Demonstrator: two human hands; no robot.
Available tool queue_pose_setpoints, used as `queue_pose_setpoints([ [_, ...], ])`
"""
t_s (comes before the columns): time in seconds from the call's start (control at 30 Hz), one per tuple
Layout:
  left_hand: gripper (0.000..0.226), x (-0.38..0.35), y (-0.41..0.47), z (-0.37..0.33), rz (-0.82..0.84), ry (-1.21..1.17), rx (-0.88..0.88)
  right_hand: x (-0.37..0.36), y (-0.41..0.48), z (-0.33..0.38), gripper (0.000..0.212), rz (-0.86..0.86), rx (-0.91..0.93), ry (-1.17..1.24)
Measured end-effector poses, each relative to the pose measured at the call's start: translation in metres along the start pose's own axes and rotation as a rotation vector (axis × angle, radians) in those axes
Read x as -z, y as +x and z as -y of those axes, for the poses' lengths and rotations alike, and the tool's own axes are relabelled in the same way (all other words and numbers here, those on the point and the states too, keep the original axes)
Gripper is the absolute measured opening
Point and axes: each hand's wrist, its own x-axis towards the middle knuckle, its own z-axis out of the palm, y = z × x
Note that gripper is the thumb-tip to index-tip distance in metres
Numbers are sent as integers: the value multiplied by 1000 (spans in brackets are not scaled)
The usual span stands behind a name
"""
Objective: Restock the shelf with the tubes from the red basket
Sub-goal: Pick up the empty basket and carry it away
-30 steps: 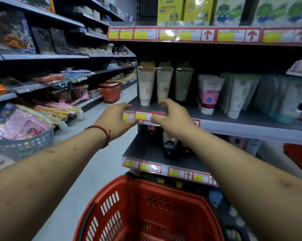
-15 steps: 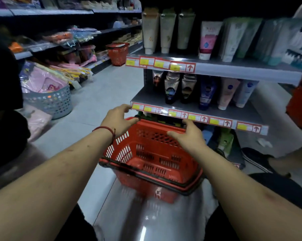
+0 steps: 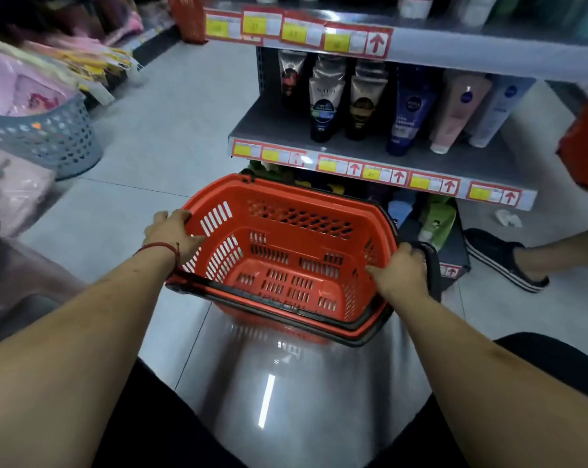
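Observation:
The red basket (image 3: 286,251) sits low in front of me on a shiny grey surface, and no tubes show inside it. My left hand (image 3: 172,233) grips its left rim. My right hand (image 3: 400,271) holds its right rim beside the black handle (image 3: 433,265). Behind it, the grey shelf (image 3: 404,157) carries upright tubes: dark ones (image 3: 324,106) on the left, a blue tube (image 3: 409,113), a pink tube (image 3: 455,113) and a white one further right. A higher shelf (image 3: 455,45) with yellow price tags runs above.
A grey perforated basket (image 3: 49,136) with pink packets stands on the floor at left. Another person's leg and black striped shoe (image 3: 502,258) are at right. A red object (image 3: 586,143) juts in at the right edge. Another red basket (image 3: 188,15) stands far down the aisle.
My view has dropped from the upper shelf to the basket. Both hands came down from the shelf edge and took hold of the basket's two sides.

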Motion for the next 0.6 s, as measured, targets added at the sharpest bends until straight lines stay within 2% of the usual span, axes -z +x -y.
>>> queue_pose_setpoints([
  [0.07,73,-10,27,0,61,-84,144,-15,17,-3,83,32,-114,66],
  [0.13,75,-19,50,0,90,-177,267,-28,31,-8,79,27,-217,147],
  [0.23,53,-22,57,9,83,-263,409,-26,39,-8,67,18,-297,190],
  [0.33,38,-14,32,21,103,-415,522,-7,34,2,57,37,-296,182],
  [0.53,48,62,-75,58,37,-626,765,65,-18,52,50,158,-170,140],
  [0.6,44,105,-119,59,10,-678,853,98,-39,79,52,214,-124,103],
])
